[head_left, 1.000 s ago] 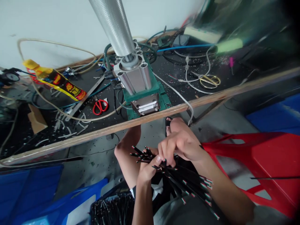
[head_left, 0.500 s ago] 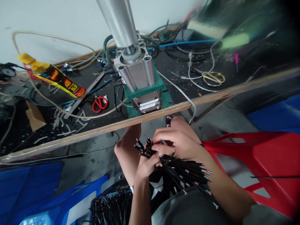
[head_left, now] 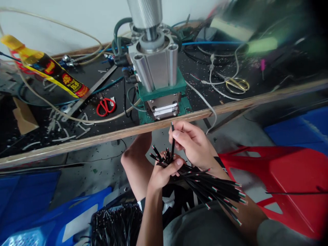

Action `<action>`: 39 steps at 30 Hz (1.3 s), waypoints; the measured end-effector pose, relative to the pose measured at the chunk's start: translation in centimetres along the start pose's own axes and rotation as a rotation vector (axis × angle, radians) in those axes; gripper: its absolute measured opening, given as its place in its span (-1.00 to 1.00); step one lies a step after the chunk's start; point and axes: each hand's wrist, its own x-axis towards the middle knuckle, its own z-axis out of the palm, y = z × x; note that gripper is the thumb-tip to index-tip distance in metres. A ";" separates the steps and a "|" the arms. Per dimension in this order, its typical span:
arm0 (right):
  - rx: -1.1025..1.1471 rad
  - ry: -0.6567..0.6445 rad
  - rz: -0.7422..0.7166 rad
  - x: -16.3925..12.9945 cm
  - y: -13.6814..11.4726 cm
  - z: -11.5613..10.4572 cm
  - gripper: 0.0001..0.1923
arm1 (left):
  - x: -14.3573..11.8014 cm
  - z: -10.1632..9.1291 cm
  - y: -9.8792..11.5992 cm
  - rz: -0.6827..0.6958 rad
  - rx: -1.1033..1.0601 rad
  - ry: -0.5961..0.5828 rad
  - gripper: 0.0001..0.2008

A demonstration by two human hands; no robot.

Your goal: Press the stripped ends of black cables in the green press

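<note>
A bundle of black cables lies across my lap, and my left hand is wrapped round it near one end. Red, white and green wire tips show at the cable ends. My right hand pinches a single black cable between thumb and fingers, its tip pointing up above the bundle. The lower part of that cable runs into the bundle by my left thumb. Just beyond my right hand, at the bench edge, stands a pneumatic press with a green base and a metal fixture.
Red-handled scissors, a yellow-capped bottle and cut tube scraps lie left on the bench. Gold-handled scissors and white cables lie right. A crate of black cables stands low left; a red stool is at right.
My right hand has risen from the bundle toward the press, drawing one cable upward. My left hand still grips the bundle. The view has shifted slightly.
</note>
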 end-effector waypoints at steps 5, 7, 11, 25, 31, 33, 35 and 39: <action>-0.130 -0.052 0.060 1.7 -0.5 0.7 -0.65 | 1.5 -0.7 -0.9 0.023 -0.087 -0.064 -0.50; -0.194 -0.075 0.105 2.1 -0.7 0.8 -0.68 | 2.2 -0.8 -1.1 0.039 -0.100 -0.063 -0.51; -0.199 0.044 0.059 2.8 0.1 0.9 -0.67 | 3.1 -0.7 -0.6 0.052 -0.135 -0.062 -0.53; -0.136 0.157 0.035 4.0 0.3 2.0 -0.57 | 3.5 -0.3 0.6 0.104 -0.197 -0.061 -0.62; -0.113 0.213 0.000 4.1 0.3 2.5 -0.56 | 3.1 -0.1 0.9 0.116 -0.201 -0.053 -0.65; -0.103 0.226 0.024 4.2 0.2 2.6 -0.56 | 2.9 0.0 1.2 0.125 -0.198 -0.046 -0.65; -0.106 0.237 0.061 4.3 0.1 2.7 -0.54 | 2.8 0.1 1.4 0.123 -0.193 -0.036 -0.65; -0.106 0.255 0.068 4.5 0.3 2.7 -0.49 | 2.8 0.2 1.5 0.120 -0.183 -0.033 -0.64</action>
